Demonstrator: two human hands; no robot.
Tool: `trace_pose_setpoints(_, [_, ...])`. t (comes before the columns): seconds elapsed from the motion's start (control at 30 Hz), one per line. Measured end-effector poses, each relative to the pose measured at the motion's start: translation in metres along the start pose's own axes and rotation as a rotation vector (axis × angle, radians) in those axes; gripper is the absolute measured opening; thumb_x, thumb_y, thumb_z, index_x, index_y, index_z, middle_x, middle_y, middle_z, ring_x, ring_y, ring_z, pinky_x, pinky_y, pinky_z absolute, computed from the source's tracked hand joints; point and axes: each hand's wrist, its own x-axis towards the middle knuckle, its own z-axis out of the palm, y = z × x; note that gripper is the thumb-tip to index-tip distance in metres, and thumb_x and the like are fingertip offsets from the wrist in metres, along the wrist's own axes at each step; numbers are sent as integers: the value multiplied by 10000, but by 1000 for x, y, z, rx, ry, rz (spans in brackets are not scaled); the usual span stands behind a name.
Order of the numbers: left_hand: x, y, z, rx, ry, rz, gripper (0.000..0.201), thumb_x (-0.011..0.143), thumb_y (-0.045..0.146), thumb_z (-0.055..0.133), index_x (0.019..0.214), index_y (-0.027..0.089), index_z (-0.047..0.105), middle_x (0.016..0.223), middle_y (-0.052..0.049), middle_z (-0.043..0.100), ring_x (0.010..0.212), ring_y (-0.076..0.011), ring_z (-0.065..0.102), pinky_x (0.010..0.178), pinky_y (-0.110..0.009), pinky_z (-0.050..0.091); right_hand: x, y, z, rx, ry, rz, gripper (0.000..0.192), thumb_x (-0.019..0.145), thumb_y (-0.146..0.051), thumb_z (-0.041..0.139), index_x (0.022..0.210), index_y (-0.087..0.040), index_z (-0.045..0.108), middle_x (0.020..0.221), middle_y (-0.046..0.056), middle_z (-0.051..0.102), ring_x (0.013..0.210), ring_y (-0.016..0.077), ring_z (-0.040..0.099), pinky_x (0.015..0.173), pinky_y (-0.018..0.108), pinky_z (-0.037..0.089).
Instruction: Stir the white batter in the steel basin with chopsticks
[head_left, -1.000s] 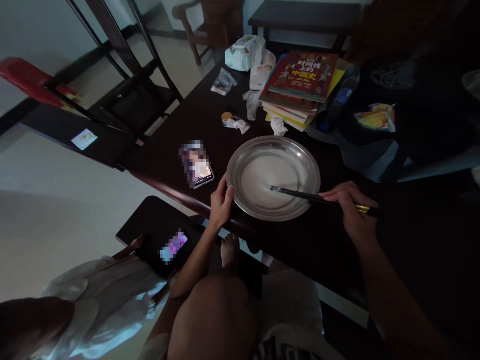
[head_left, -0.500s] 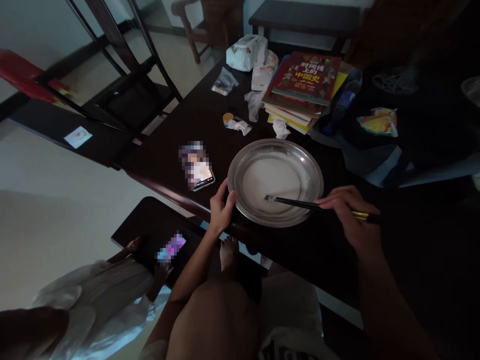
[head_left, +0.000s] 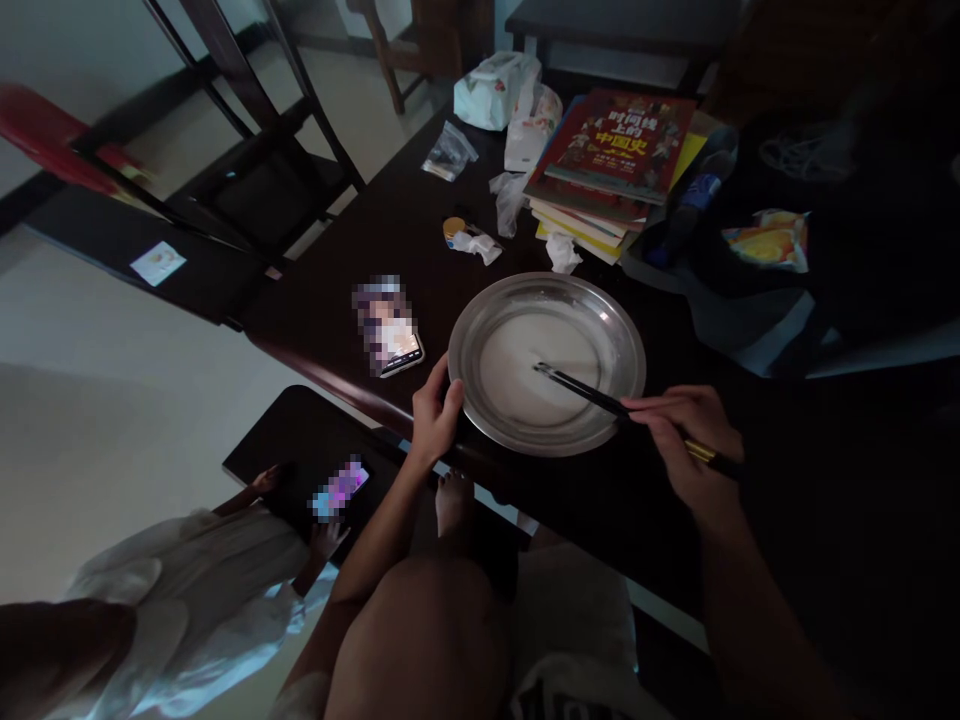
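A round metal basin [head_left: 626,375] stands on the dark table by its front edge, with a whitish liquid or paste [head_left: 517,365] in it. My left hand [head_left: 436,412] grips the basin's left rim, thumb on top and fingers around the outside. In my right hand [head_left: 694,440] is a pair of black chopsticks [head_left: 585,388] with gold bands near the back end. Their tips dip into the white mixture near the basin's middle. A lit phone [head_left: 390,330] lies left of the basin.
Behind the basin are stacked books [head_left: 615,150], a crumpled tissue [head_left: 562,253], plastic bags and a tissue pack [head_left: 491,90]. A bottle [head_left: 694,200] and a yellow snack packet [head_left: 769,240] lie to the right. At lower left, another person [head_left: 217,580] sits at a bench with a phone [head_left: 341,490].
The chopstick tips have moved away from me through the white mixture, toward the basin's middle. My right hand has shifted slightly left. My left hand keeps its hold on the rim.
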Motion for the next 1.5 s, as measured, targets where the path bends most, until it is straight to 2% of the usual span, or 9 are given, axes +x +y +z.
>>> trace_pose_setpoints(0.1, [0, 1, 0, 7, -6, 6, 743, 941, 722, 470, 1391, 150, 620, 1337, -140, 710, 1247, -338, 660, 1078, -473, 520, -1, 1, 0, 36, 93, 10, 308, 1012, -223, 511, 817, -301, 737, 834, -9, 812, 846, 236, 676, 830, 473, 510])
trace_pose_setpoints(0.27, [0, 2, 0, 10, -7, 11, 747, 943, 725, 463, 1383, 143, 623, 1337, -138, 711, 1243, -330, 660, 1076, -461, 520, -1, -1, 0, 40, -50, -19, 210, 976, -229, 592, 872, -316, 753, 927, -10, 823, 908, 243, 694, 859, 461, 533])
trace_pose_setpoints(0.43, [1, 3, 1, -8, 5, -6, 759, 920, 744, 483, 1361, 147, 643, 1327, -136, 718, 1234, -328, 664, 1082, -472, 518, -2, 1, -1, 64, 64, 14, 285, 1004, -227, 527, 832, -298, 744, 856, -2, 814, 861, 237, 691, 831, 463, 531])
trace_pose_setpoints(0.6, [1, 7, 1, -48, 9, -13, 733, 916, 731, 509, 1342, 153, 657, 1353, -136, 705, 1277, -330, 644, 1109, -472, 504, -2, 0, 2, 76, -52, -18, 202, 975, -246, 590, 879, -306, 757, 942, -11, 825, 918, 229, 691, 859, 453, 537])
trace_pose_setpoints(0.73, [1, 6, 2, -54, 30, 1, 731, 917, 734, 504, 1344, 160, 652, 1310, -134, 724, 1248, -327, 658, 1090, -478, 516, -2, -2, 2, 101, 43, 38, 283, 995, -243, 533, 822, -303, 749, 859, -9, 812, 871, 227, 665, 799, 427, 533])
trace_pose_setpoints(0.9, [-1, 3, 2, -58, 48, 14, 719, 925, 725, 493, 1338, 158, 649, 1276, -135, 733, 1200, -323, 676, 1060, -471, 529, -3, -2, 5, 94, -75, -8, 221, 978, -235, 575, 864, -305, 752, 923, -18, 820, 898, 220, 677, 830, 422, 538])
trace_pose_setpoints(1.07, [-2, 1, 2, -63, 94, -2, 680, 923, 703, 506, 1313, 169, 666, 1306, -131, 718, 1230, -333, 654, 1085, -487, 509, -3, 0, 7, 103, 36, 31, 260, 996, -239, 543, 836, -292, 740, 882, -5, 805, 889, 213, 684, 808, 411, 539])
trace_pose_setpoints(1.37, [-3, 0, 2, -8, 85, 26, 721, 931, 742, 445, 1320, 165, 634, 1277, -130, 722, 1183, -313, 669, 1032, -446, 530, -3, -3, 8, 93, 43, 25, 272, 1000, -261, 539, 814, -289, 736, 861, 3, 810, 858, 216, 680, 800, 429, 532])
trace_pose_setpoints(1.5, [-3, 1, 2, 11, 78, 14, 718, 940, 738, 429, 1328, 167, 625, 1255, -126, 727, 1162, -305, 674, 1024, -430, 529, -2, -4, 8, 86, -51, 3, 237, 986, -259, 568, 832, -293, 744, 894, -3, 817, 887, 219, 681, 818, 433, 544])
